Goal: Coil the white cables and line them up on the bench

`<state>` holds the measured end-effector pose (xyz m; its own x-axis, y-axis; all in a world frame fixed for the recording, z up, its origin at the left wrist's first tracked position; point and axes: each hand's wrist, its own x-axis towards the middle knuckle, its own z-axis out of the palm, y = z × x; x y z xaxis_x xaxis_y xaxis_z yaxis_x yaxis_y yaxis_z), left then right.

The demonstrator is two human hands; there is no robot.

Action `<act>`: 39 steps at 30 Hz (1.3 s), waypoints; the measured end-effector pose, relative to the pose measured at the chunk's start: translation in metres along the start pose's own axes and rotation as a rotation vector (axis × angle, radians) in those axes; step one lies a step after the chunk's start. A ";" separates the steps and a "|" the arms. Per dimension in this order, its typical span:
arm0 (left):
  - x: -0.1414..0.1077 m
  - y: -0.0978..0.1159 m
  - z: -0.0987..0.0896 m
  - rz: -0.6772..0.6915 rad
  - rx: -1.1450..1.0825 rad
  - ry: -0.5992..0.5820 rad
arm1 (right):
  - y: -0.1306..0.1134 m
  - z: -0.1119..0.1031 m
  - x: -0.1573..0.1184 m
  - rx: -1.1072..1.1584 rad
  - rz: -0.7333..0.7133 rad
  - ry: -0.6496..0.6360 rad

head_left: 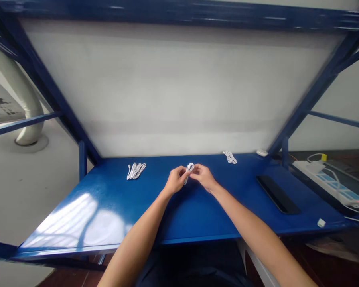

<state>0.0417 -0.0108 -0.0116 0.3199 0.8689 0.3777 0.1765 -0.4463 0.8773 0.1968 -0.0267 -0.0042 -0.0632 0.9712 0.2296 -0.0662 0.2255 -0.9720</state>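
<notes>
While the left hand [175, 180] and the right hand [204, 176] met above the middle of the blue metal bench [203, 215], their fingers were closed, pinching a small white cable coil [189, 172] between them, though the view was probably too small to show each hand's exact grip. A bundled white cable [136, 170] lay on the bench left of the hands, a smaller white bundle [229, 157] near its far edge, a black strip [277, 194] toward its right end, and a power strip [329, 182] just beyond that end.

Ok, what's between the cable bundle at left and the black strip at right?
In the head view, the left hand and right hand holding a white coil lie between the cable bundle and the black strip.
</notes>
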 end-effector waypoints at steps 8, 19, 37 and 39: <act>0.000 -0.001 0.007 -0.047 -0.020 0.164 | -0.004 0.007 -0.007 -0.419 -0.338 0.219; 0.004 0.009 0.008 -0.453 -0.793 0.087 | -0.009 0.012 -0.015 -0.568 -0.440 0.226; -0.005 0.005 0.026 -0.270 -0.332 -0.074 | -0.020 -0.003 -0.012 -0.452 -0.320 0.336; -0.006 0.003 0.023 -0.239 -0.266 -0.097 | -0.023 -0.009 -0.010 -0.425 -0.307 0.371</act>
<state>0.0621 -0.0219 -0.0183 0.3881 0.9119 0.1337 0.0126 -0.1504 0.9886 0.2079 -0.0410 0.0156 0.2496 0.8027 0.5417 0.3785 0.4340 -0.8175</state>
